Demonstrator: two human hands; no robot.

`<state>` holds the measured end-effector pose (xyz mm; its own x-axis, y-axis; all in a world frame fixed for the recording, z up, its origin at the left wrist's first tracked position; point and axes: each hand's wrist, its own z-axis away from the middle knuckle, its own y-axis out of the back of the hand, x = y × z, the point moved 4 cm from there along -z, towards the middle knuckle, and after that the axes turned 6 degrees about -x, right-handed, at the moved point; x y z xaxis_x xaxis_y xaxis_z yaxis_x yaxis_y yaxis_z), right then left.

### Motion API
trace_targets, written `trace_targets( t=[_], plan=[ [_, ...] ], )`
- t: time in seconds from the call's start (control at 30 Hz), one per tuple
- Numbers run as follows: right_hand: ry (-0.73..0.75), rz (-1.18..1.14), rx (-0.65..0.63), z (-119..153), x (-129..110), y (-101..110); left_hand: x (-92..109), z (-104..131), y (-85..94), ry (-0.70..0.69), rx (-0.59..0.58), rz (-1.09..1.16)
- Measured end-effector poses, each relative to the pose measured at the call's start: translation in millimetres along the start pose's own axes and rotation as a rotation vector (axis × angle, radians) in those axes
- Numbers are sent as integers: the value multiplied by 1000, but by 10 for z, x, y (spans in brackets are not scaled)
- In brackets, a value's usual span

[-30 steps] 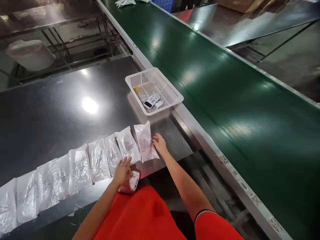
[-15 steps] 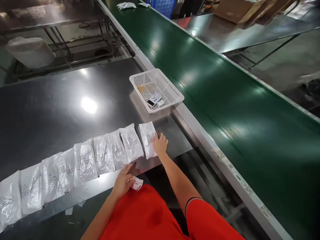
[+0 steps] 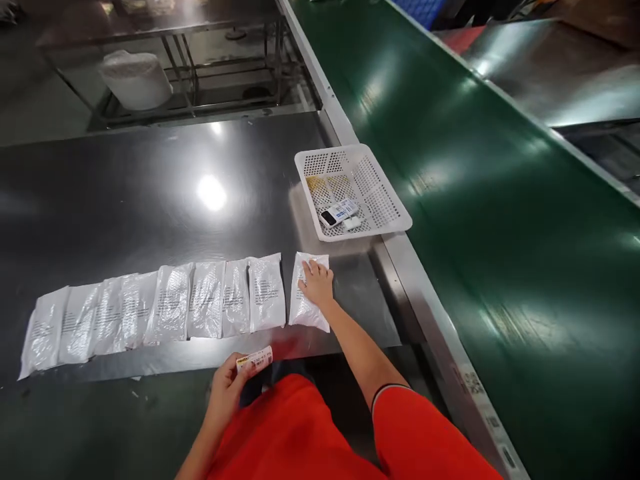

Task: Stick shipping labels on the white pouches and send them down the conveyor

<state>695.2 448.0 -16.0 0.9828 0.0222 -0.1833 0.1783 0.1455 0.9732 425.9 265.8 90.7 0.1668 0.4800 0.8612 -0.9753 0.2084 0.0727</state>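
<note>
My left hand (image 3: 226,387) pinches a small stack of printed labels (image 3: 257,361), white with a barcode and a bit of yellow, just off the table's front edge. My right hand (image 3: 317,283) lies with spread fingers on the rightmost white bubble mailer (image 3: 306,312), covering part of its print. To the left, several similar mailers (image 3: 205,300) lie side by side in a row, printed side up, some overlapping. A narrow gap separates the touched mailer from the row.
A white perforated basket (image 3: 400,217), holding a dark-ended device or pack and small white items, rests beside the green conveyor belt (image 3: 450,220). The steel table (image 3: 125,200) carries the mailers. A white bin (image 3: 137,83) stands under a far table.
My right hand has moved from the mailer's right edge onto its top. My left hand has drawn back from the table edge with the labels, now more visible. The view has shifted left.
</note>
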Motion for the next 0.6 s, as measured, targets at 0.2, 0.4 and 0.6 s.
trace_targets(
  t=[0.2, 0.4, 0.6],
  plan=[
    [158, -65, -110, -62, 183, -87, 164, -47, -724, 3, -44, -38],
    [55, -308, 11, 123, 55, 67, 246, -103, -958, 37, 22, 109],
    [212, -1206, -228, 1105, -164, 471, 290, -201, -1013, 47, 86, 228]
  ],
)
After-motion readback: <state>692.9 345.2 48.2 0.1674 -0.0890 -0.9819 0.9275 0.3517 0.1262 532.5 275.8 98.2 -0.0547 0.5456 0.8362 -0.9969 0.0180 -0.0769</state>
